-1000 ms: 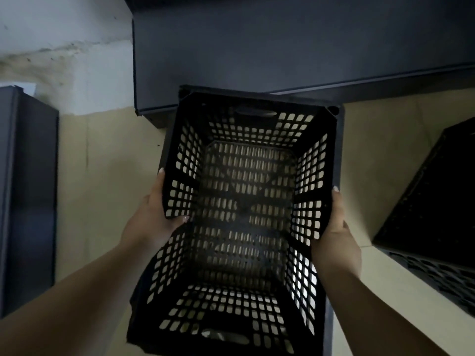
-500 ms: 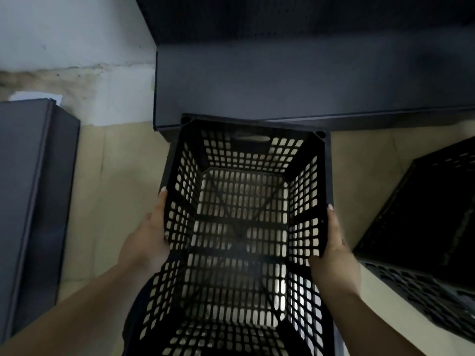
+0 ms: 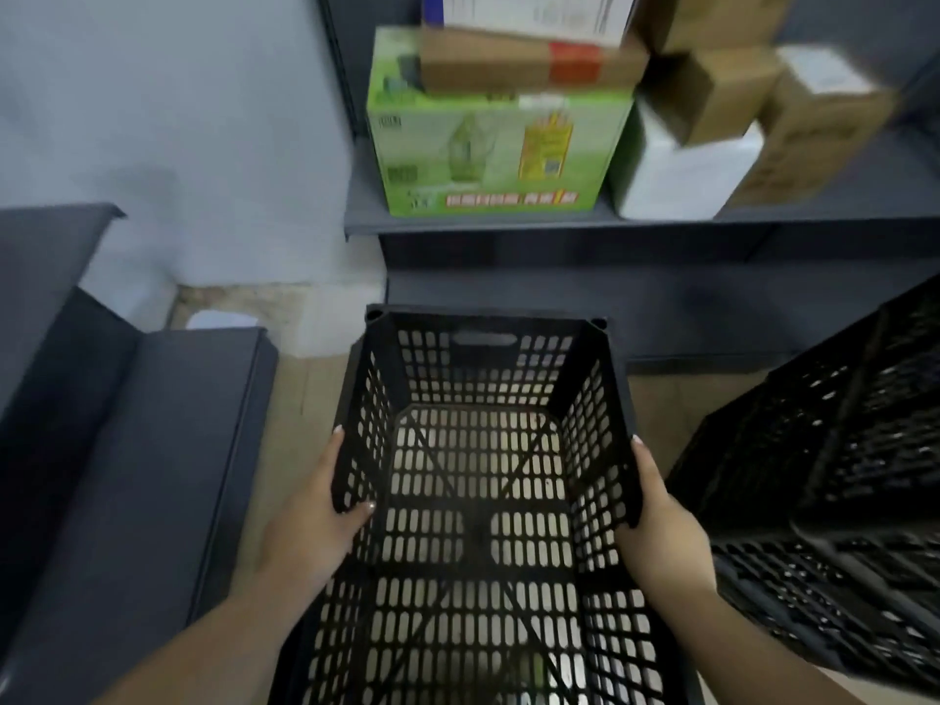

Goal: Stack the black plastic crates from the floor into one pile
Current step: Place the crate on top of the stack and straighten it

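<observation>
Your left hand and right hand each clasp a side wall of the crate, whose stiff, light lattice offers firm grip beside the rim.

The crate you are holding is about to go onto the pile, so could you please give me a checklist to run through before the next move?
1. Left hand grips the crate's left wall: ok.
2. Right hand grips the right wall: ok.
3. Crate empty inside: ok.
4. Crate opening faces up: ok.
5. Pile of crates within reach to the right: ok.
6. Pile's top free to receive it: cannot tell, blurred.
</observation>
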`<state>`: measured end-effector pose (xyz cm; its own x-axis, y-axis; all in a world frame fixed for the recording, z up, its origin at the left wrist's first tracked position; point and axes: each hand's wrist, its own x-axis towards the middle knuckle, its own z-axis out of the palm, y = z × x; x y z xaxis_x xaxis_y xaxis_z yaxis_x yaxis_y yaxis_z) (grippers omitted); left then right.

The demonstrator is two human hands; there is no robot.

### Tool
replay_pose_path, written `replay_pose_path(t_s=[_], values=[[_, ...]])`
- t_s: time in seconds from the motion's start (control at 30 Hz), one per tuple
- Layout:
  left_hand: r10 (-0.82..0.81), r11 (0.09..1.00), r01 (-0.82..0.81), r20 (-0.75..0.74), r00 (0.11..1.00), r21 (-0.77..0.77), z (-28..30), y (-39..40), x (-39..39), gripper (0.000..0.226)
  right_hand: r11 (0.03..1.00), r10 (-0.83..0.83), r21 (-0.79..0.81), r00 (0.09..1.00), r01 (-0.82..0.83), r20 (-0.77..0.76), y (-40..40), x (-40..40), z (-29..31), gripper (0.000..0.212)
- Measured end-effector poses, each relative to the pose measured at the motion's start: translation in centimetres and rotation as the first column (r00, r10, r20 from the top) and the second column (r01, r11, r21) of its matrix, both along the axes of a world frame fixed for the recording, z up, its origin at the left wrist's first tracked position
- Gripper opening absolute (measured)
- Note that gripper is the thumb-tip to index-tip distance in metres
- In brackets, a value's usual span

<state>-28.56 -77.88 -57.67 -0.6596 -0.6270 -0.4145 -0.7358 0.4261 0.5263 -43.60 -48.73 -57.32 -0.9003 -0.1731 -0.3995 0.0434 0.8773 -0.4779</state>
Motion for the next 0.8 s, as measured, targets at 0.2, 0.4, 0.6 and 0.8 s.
replay_pose_path(t_s=[0.2, 0.4, 0.6, 0.8], values=[[-0.079, 0.997, 0.081, -0.104, 0.991, 0.009, 11.5, 0.4, 0.6, 0.087, 0.998, -0.027, -0.052, 0.991, 0.02, -0.131, 2.2, 2.8, 12.2, 0.084], [-0.185, 0.982, 0.175, -0.234, 0.955, -0.063, 23.1, 2.3, 0.5, 0.08, 0.999, -0.037, -0.001, 0.965, 0.038, -0.258, 6.3, 5.5, 24.2, 0.081], [-0.293, 0.945, 0.228, -0.289, 0.912, -0.236, 32.8, 6.8, -1.0, 0.08, 0.996, -0.078, 0.005, 0.919, 0.087, -0.386, 11.2, 5.7, 32.5, 0.076], [-0.379, 0.908, 0.26, -0.378, 0.844, -0.329, 38.7, 11.8, -5.2, 0.085, 0.994, -0.112, -0.051, 0.835, 0.101, -0.539, 17.6, 4.0, 38.5, 0.072]])
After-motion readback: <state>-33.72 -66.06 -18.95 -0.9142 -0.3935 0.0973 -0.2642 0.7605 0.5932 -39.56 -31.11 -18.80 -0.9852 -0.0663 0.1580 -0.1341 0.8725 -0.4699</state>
